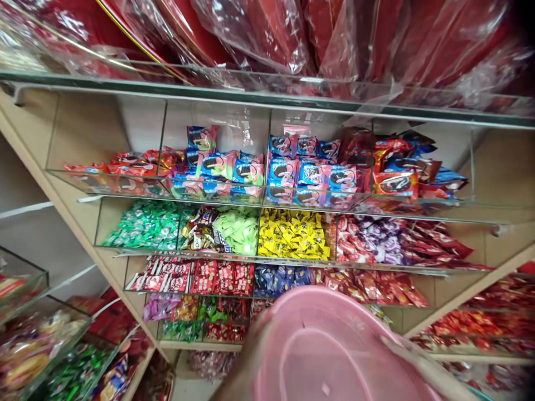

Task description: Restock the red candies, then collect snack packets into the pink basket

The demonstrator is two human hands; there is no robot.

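A pink plastic basin (326,340) fills the bottom centre, tilted so that its inside shows, with a raised oval ring on its bottom. Against its left side is my left hand (246,359), a brownish shape smeared by motion. My right hand (413,359) lies along the basin's right side, also blurred. Both hands hold the basin, though single fingers cannot be made out. Beyond the rim are blue cookie packets (313,174), yellow wrapped sweets (292,236) and dark blue packets (282,278) in glass-fronted shelf compartments.
A glass shelf edge (259,97) crosses the top, with red plastic-wrapped packages (267,33) above it. Green sweets (146,225) and red packets (221,277) fill other compartments. More shelves with sweets stand at left (75,365) and right (489,323).
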